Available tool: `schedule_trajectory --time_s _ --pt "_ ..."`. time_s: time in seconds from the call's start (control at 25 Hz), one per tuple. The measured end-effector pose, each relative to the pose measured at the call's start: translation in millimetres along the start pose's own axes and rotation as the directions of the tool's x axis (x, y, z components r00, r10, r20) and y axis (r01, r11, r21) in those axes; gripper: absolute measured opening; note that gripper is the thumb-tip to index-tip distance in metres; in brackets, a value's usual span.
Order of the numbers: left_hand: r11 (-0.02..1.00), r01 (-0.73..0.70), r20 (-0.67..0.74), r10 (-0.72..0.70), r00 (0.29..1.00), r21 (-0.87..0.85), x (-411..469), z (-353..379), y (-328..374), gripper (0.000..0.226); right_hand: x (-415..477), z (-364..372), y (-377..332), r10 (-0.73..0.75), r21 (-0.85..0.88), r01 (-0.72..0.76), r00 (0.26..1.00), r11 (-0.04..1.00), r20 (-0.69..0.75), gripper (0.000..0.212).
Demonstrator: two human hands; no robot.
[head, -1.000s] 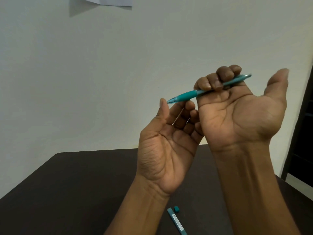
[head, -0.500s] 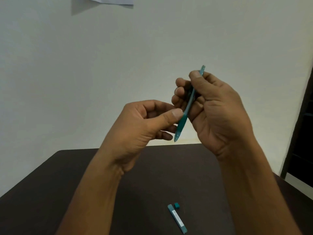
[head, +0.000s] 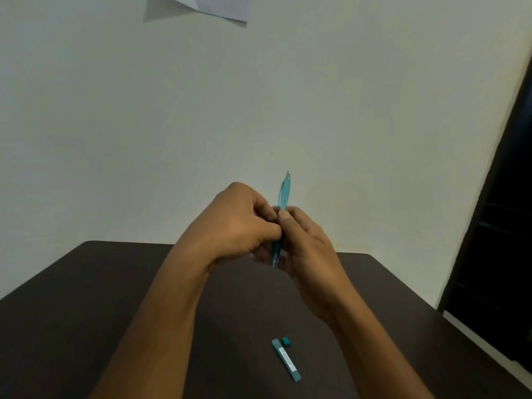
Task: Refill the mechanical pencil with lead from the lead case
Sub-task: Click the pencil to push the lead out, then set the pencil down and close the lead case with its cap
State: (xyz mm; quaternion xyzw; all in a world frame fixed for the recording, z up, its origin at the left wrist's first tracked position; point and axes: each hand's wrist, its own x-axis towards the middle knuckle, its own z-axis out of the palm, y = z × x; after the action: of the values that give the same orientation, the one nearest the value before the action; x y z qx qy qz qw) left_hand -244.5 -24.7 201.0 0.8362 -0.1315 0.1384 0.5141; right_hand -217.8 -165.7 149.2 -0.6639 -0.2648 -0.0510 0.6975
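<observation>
A teal mechanical pencil (head: 284, 192) stands nearly upright above the table, tip down, its top end poking out above my fingers. My right hand (head: 308, 246) grips its barrel. My left hand (head: 239, 223) is closed against the pencil's left side, thumb and fingertips pressed to the barrel where both hands meet. The thin leads seen earlier are hidden inside that hand, if still there. A slim teal lead case (head: 286, 359) lies flat on the table near me, with its small teal cap (head: 285, 341) beside the far end.
The dark brown table (head: 86, 298) meets a pale wall. A sheet of paper (head: 213, 7) hangs on the wall at the top. A dark door frame or cabinet (head: 501, 226) stands along the right side.
Both hands turned palm-down and dropped toward the table. The pencil swung from lying across my right fingers to nearly upright, tip down. My left hand closed in against it.
</observation>
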Motion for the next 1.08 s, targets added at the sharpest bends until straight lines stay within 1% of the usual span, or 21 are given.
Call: schedule_trajectory --time_s 0.08,0.16,0.28,0.4,0.48,0.64,0.84,1.0,1.08 --pt "0.999 0.038 -0.045 -0.038 0.998 0.005 2.2 -0.1 -2.3 0.007 -10.7 -4.4 6.7 0.022 -0.014 -0.022 1.0 1.0 0.008 0.03" --pt "0.997 0.073 -0.067 -0.075 0.995 -0.03 5.2 1.7 -4.1 0.008 -18.7 -7.1 9.7 0.029 -0.043 -0.028 1.0 0.999 0.011 0.028" --pt "0.986 0.133 -0.054 -0.138 0.989 -0.098 8.2 4.7 -8.4 0.008 -24.2 -6.5 11.6 -0.001 -0.17 -0.005 0.999 0.985 -0.037 0.024" --pt "0.98 0.182 -0.031 -0.185 0.982 -0.082 9.8 6.3 -12.4 0.006 -20.0 -7.5 11.5 -0.015 -0.274 -0.009 0.996 0.962 -0.088 0.019" --pt "0.975 0.209 -0.029 -0.211 0.977 -0.071 11.4 5.8 -15.9 0.006 -14.8 -10.5 12.2 -0.018 -0.295 -0.011 0.995 0.955 -0.094 0.017" --pt "0.966 0.25 -0.049 -0.253 0.966 -0.063 17.7 12.6 -27.4 0.007 -2.4 -22.4 22.5 0.047 -0.237 -0.059 0.997 0.97 -0.058 0.017" --pt "0.958 0.284 -0.129 -0.286 0.949 -0.035 32.6 38.0 -50.2 0.011 22.0 -42.3 48.2 0.186 -0.129 -0.188 0.982 0.974 -0.032 0.015" --pt "0.962 0.27 -0.161 -0.271 0.949 -0.025 47.6 68.9 -77.7 0.014 43.3 -63.9 75.1 0.279 -0.082 -0.282 0.959 0.956 -0.046 0.013" --pt "0.958 0.28 -0.144 -0.285 0.948 -0.058 66.8 82.5 -94.1 0.016 59.4 -73.8 92.4 0.323 -0.054 -0.328 0.943 0.943 -0.08 0.013"
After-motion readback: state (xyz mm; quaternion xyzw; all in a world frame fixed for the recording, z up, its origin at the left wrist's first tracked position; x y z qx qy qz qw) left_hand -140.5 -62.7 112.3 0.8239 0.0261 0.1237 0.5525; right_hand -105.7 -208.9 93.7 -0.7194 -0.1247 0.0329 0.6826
